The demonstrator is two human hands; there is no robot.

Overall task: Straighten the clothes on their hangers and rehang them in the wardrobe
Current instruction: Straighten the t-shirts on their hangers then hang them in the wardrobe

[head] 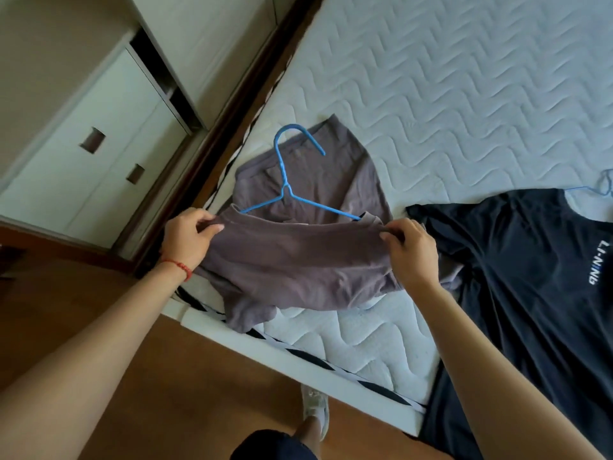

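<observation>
Bed (447, 94): bare white quilted mattress, fills the upper right, black-and-white striped trim along its near edge. Brown wood floor (116, 376) below it. White wardrobe (109, 127) upper left, beside the bed, two recessed handles on the drawer fronts, dark gap where a door stands open.

Black T-shirt (517, 277) lies flat on the bed at right, white lettering on the chest, lower part draped over the mattress edge. A thin blue hanger (593, 190) pokes out at its collar, mostly hidden.

Grey-brown T-shirt (298, 260) sits on the near left corner of the bed, just beside the black one, bunched and folded over itself, one part hanging past the mattress edge. Blue hanger (288, 180) is partly inside it: hook and neck exposed on top of the fabric, both arms running under the folded cloth.

Left hand (189, 237) pinches the shirt's left edge, fingers curled on the fabric; red cord bracelet (177, 265) on that wrist. Right hand (411, 250) pinches the right edge near the hanger's arm tip. Cloth stretched between the two hands.

One shoe (315, 410) on the floor at bottom centre.
</observation>
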